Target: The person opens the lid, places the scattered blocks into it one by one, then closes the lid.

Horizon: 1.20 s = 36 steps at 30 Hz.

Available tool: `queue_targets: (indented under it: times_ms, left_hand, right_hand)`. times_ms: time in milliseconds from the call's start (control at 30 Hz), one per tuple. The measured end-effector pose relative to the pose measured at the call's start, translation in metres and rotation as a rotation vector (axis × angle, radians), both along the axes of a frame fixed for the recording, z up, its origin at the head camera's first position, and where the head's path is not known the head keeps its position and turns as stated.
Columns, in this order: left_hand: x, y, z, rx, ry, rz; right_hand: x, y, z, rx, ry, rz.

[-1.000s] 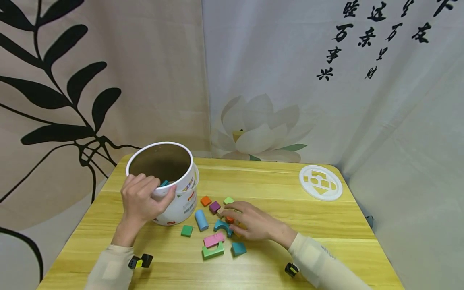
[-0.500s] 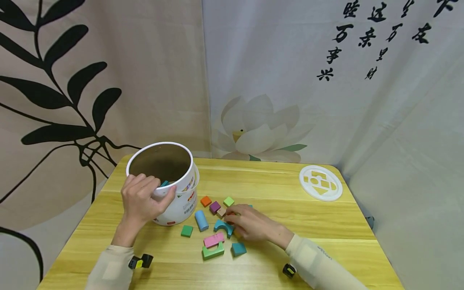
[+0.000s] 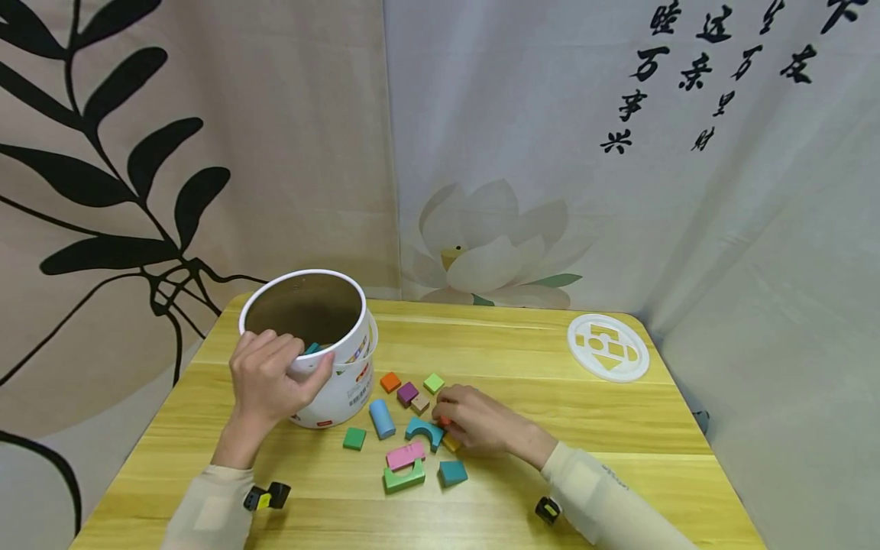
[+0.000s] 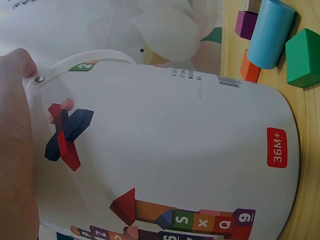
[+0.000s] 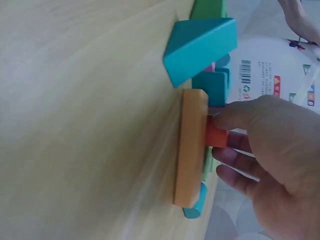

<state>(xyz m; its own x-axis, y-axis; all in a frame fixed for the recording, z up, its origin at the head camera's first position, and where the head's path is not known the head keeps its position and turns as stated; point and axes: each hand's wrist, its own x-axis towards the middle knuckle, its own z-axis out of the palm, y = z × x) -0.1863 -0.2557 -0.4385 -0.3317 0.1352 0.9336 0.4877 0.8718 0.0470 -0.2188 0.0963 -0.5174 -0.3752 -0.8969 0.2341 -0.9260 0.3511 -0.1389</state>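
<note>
White cylindrical bucket [image 3: 349, 396], quantity one: gripped by left hand [image 3: 273, 376]. Small red block [image 5: 216, 136], quantity one: pinched by right hand [image 3: 477, 420]. Nearby: one purple cube [image 3: 407, 393], one pink notched block [image 3: 405, 455].

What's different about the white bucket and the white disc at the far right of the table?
The bucket is deep with tall walls, while the disc is thin and lies flat on the table.
The left hand grips the bucket's rim; no hand touches the disc.
The bucket carries coloured printing, whereas the disc looks plain and is pierced with openings.
Both are mainly white and round in outline.
</note>
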Motion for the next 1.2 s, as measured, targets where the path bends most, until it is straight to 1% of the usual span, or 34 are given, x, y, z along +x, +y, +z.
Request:
queue_targets:
  times_ms: [133,267,367,500,600,833,1000,1200]
  left_hand:
    - [0.000,0.000,0.000,0.003,0.009,0.001]
    - [-0.001,-0.001,0.000,0.006,0.010,-0.001]
    - [-0.001,-0.001,0.000,0.006,0.008,0.000]
    - [-0.001,-0.001,-0.001,0.002,0.005,0.002]
    - [-0.001,-0.001,-0.001,0.001,0.004,0.001]
    - [-0.001,-0.001,0.000,0.001,0.010,-0.005]
    - [-0.001,-0.001,0.000,0.003,0.016,-0.007]
    - [-0.001,-0.001,0.000,-0.005,0.017,-0.006]
  right_hand:
    - [-0.002,0.003,0.014,-0.042,-0.030,-0.007]
    - [-0.006,0.003,0.035,-0.103,-0.078,-0.023]
    - [-0.009,0.000,0.053,-0.152,-0.093,-0.030]
    - [-0.016,-0.008,0.077,-0.221,-0.082,-0.026]
    - [-0.021,-0.015,0.094,-0.284,-0.053,-0.012]
    - [-0.033,-0.041,0.129,-0.449,0.015,0.057]
    - [-0.041,-0.065,0.147,-0.527,0.042,0.070]
    - [-0.047,-0.095,0.161,-0.602,0.033,0.089]
